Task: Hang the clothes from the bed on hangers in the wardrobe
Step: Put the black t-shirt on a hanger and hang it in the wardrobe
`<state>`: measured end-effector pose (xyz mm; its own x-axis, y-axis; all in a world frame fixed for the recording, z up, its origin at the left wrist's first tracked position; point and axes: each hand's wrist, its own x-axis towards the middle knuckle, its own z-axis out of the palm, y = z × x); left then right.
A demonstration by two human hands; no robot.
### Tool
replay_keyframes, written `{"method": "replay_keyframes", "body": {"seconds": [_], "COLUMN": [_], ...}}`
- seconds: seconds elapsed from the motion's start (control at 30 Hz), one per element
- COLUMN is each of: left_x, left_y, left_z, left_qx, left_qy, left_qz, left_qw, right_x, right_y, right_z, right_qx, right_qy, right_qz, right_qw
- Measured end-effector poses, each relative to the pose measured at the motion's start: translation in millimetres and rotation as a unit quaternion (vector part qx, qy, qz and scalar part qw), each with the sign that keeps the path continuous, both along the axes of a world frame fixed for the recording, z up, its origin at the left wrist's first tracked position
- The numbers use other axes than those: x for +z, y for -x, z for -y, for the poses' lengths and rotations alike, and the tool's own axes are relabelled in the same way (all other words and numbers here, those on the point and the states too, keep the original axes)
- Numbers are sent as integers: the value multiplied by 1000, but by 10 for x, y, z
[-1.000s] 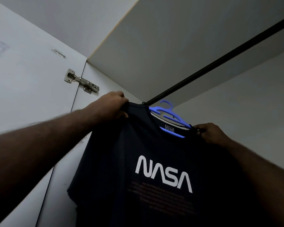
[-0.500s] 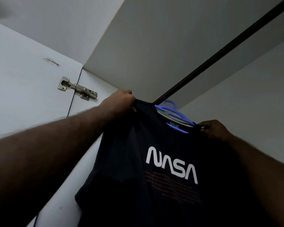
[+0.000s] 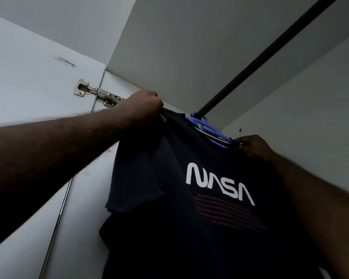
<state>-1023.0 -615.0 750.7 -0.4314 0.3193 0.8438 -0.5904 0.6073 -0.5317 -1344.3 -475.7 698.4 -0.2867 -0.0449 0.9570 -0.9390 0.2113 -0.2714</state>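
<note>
The shirt [image 3: 199, 198] is hanging on a blue hanger [image 3: 208, 128] whose hook is sitting at the rail [image 3: 270, 51], so this garment looks nearly done; any clothes left on the bed are out of view. The left hand [image 3: 143, 107] at ten o'clock and the right hand [image 3: 252, 146] at two are pinching its shoulders. A door hinge [image 3: 97, 94] is sitting close at nine, with nothing blocking the rail.

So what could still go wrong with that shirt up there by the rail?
The blue hanger hook sits at the very end of the dark rail; whether it has caught is unclear, so it might slip. Both the left hand and right hand pinch the NASA T-shirt shoulders, and a tug could pull it off.
</note>
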Motion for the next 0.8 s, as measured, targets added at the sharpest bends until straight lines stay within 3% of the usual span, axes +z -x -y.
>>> {"method": "replay_keyframes", "body": {"seconds": [0.37,0.53,0.67,0.8], "left_x": [-266,-316,-423,-507], "left_y": [-40,-67,-143,-353], "left_z": [22,-46,-93,-70], "left_qx": [46,-16,-174,-349], "left_qy": [61,47,-134,-376], "left_qz": [-4,-23,-70,-30], "left_qw": [997,998,973,858], "right_x": [-123,-120,-191,-144], "right_y": [158,67,-170,-643], "right_z": [379,406,389,292], "right_qx": [16,-2,-21,-5], "right_qy": [65,69,174,247], "right_qz": [-8,29,36,-71], "right_qw": [998,997,984,966]}}
